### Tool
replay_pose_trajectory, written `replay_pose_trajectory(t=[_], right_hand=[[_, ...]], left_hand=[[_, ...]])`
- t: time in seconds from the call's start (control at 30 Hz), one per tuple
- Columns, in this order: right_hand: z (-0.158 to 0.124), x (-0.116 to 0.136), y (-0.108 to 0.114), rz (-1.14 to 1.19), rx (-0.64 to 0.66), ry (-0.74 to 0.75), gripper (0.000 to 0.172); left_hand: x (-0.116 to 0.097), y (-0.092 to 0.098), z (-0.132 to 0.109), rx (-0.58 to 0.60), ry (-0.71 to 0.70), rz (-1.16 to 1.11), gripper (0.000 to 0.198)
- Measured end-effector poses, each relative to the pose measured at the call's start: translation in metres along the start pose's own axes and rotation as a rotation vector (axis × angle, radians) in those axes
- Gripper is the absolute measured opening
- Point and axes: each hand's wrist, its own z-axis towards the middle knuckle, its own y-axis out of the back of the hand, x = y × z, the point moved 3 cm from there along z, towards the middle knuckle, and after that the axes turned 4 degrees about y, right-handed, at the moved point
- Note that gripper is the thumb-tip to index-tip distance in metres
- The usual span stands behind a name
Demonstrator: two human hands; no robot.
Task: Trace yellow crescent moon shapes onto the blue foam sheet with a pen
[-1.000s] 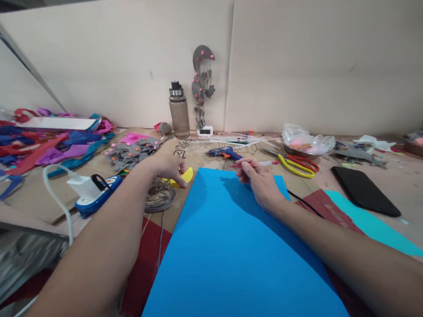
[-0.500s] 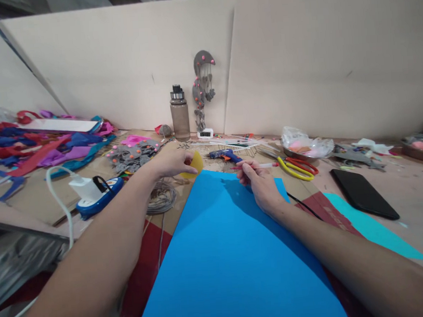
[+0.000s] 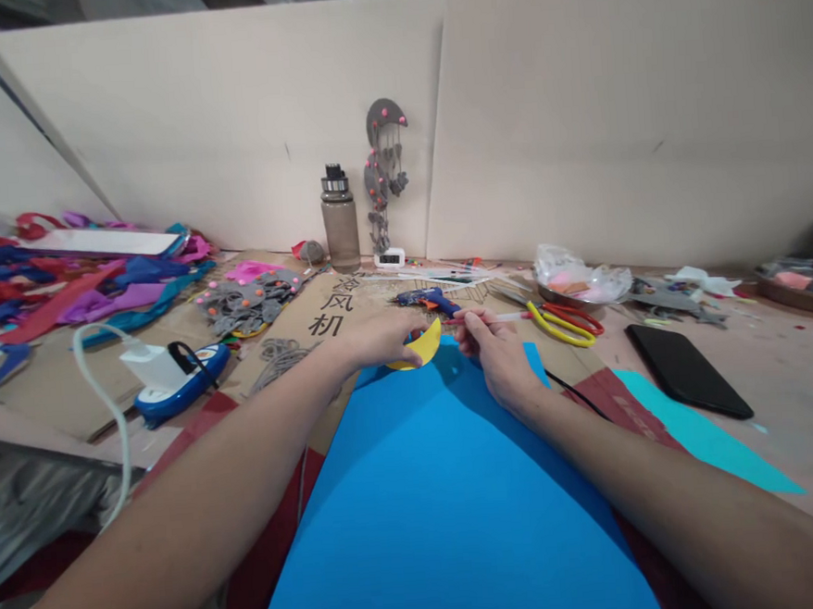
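Observation:
My left hand pinches a yellow crescent-shaped piece above the far left edge of a blue sheet. Close by on the right, my right hand is closed around a slim pen with a clear barrel and red parts. The pen lies nearly level, its red end towards the yellow piece; whether they touch I cannot tell. Just beyond both hands rests a blue and orange glue gun. The blue sheet stretches from below my hands down to the bottom of the view.
Scissors with yellow and red handles and a black phone lie to the right. A bottle stands at the back by grey moon hangings. A blue power strip and felt scraps are at left.
My left hand has moved right with the yellow piece, over the blue sheet and close to the pen. My right hand keeps its hold, and the view has shifted slightly.

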Motion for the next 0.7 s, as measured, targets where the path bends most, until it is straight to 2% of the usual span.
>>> replay_pose_trajectory(t=[0.1, 0.17, 0.3, 0.7], right_hand=[[0.0, 0.0, 0.0, -0.003, 0.002, 0.0, 0.027], [-0.001, 0.001, 0.0, -0.009, 0.001, -0.005, 0.028], [-0.002, 0.002, 0.0, -0.025, -0.005, -0.008, 0.029], [-0.003, 0.003, -0.001, 0.011, -0.001, -0.027, 0.027]], left_hand=[[0.003, -0.001, -0.002, -0.048, 0.029, 0.014, 0.05], [0.004, -0.002, -0.005, -0.025, 0.036, 0.003, 0.042], [0.004, -0.005, -0.011, 0.046, -0.035, -0.068, 0.022], [-0.001, -0.009, -0.014, -0.019, -0.089, -0.114, 0.019]])
